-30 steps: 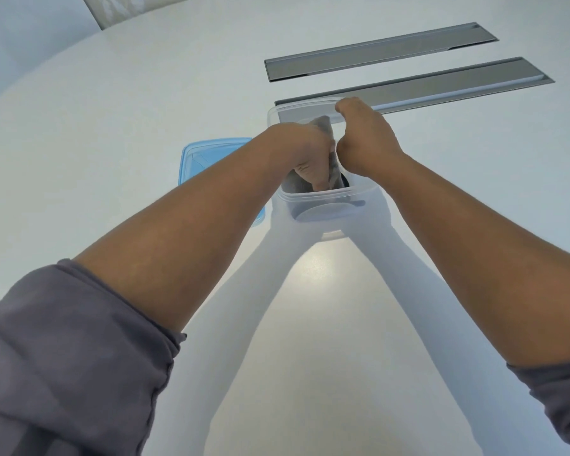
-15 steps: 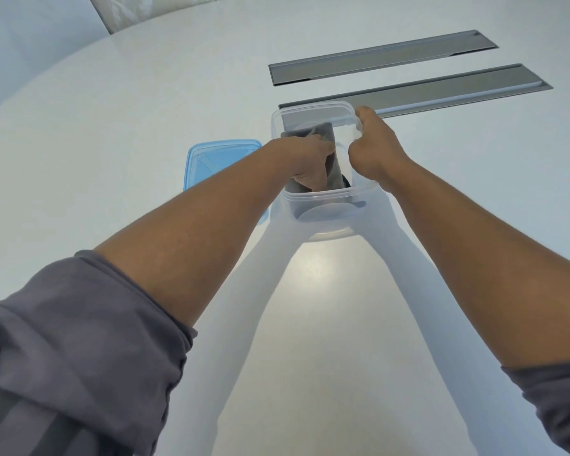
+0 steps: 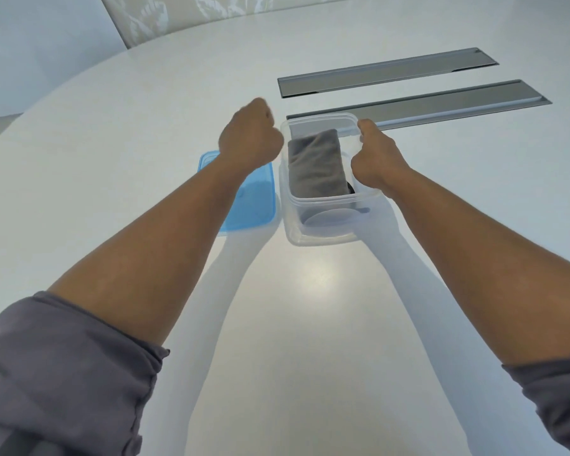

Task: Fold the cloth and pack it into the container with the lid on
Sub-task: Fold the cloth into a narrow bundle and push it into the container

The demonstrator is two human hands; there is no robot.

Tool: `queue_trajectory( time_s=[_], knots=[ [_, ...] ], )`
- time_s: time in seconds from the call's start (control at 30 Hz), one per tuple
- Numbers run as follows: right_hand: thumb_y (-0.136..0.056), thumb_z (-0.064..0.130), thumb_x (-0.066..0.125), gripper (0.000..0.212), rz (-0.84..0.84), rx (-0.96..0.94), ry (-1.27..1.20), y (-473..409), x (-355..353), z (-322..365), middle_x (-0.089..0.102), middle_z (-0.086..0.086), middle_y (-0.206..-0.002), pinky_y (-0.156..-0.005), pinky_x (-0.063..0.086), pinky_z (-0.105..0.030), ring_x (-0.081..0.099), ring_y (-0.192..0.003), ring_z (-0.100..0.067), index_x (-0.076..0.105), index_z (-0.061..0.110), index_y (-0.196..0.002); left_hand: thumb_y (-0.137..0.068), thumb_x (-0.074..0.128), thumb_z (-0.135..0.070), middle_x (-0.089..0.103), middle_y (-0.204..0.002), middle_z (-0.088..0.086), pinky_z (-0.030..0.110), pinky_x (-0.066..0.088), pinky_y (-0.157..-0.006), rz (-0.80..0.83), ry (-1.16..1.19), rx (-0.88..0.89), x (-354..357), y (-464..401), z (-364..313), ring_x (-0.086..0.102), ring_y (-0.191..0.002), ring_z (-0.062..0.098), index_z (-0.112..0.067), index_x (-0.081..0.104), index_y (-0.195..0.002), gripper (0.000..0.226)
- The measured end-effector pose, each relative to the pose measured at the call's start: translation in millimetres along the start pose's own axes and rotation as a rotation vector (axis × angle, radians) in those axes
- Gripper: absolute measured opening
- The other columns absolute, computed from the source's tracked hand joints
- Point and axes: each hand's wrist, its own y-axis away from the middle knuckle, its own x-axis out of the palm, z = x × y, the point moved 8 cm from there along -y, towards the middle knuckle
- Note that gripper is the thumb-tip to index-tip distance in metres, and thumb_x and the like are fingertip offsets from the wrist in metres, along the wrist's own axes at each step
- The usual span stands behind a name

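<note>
Folded grey cloth (image 3: 316, 164) lying inside the clear container (image 3: 320, 225), running near to far, packed against the left wall, a dark gap showing at its near right corner. Container open on top, standing mid-table (image 3: 310, 324), far rim just touching the nearer of two grey slots (image 3: 441, 105) set in the tabletop; second slot (image 3: 385, 75) farther back, apart from everything. Right hand (image 3: 374, 159) gripping the container's right rim, thumb stretched up along the far right corner, fingers curled over the edge, wrist covering the near right corner. Left hand (image 3: 249, 134) raised just left of the container, curled into a loose fist, holding nothing, knuckles close beside the left wall but whether touching, hard to say. Blue lid (image 3: 254, 199) flat on the table, immediately left of the container, off the box, its far left part hidden beneath the left forearm, which crosses straight over it. Nothing lying over the open mouth itself; only that forearm between view and lid. Grey sleeves (image 3: 63, 373) pushed up on both arms at the near edge of the frame. Pale arm shadows fanning across the white tabletop toward the near side, a bright glare spot between them. Beyond the table's curved far edge, a pale patterned floor panel (image 3: 211, 14).
</note>
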Motion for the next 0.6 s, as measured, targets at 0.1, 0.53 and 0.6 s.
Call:
queue_trajectory(
  time_s=[0.1, 0.53, 0.6],
  knots=[
    [-0.09, -0.002, 0.039, 0.066, 0.001, -0.005, -0.002, 1, 1, 2, 0.056, -0.015, -0.132, -0.073, 0.041, -0.035, 0.05, -0.095, -0.028, 0.032, 0.019, -0.152, -0.082, 0.049, -0.015, 0.064, -0.089, 0.007, 0.029, 0.038, -0.059, 0.23, -0.217, -0.111, 25, 2, 37, 0.056, -0.068, 0.025, -0.011, 0.055, -0.084, 0.007],
    [-0.088, 0.004, 0.043, 0.06, -0.017, -0.028, 0.013, 3, 2, 6, 0.053, -0.007, -0.098, -0.062, 0.039, -0.035, 0.053, -0.087, -0.03, 0.035, 0.014, -0.147, -0.084, 0.063, -0.04, 0.06, -0.079, 0.0, 0.033, 0.04, -0.062, 0.41, -0.258, -0.071, 78, 26, 56, 0.051, -0.065, 0.016, -0.018, 0.054, -0.076, 0.026],
    [-0.089, 0.003, 0.043, 0.06, -0.02, -0.03, 0.015, 3, 2, 6, 0.052, -0.007, -0.1, -0.066, 0.041, -0.035, 0.053, -0.089, -0.03, 0.035, 0.014, -0.148, -0.085, 0.062, -0.031, 0.058, -0.079, 0.001, 0.033, 0.041, -0.064, 0.405, -0.24, -0.078, 78, 26, 55, 0.05, -0.064, 0.017, -0.016, 0.052, -0.075, 0.02]
  ],
)
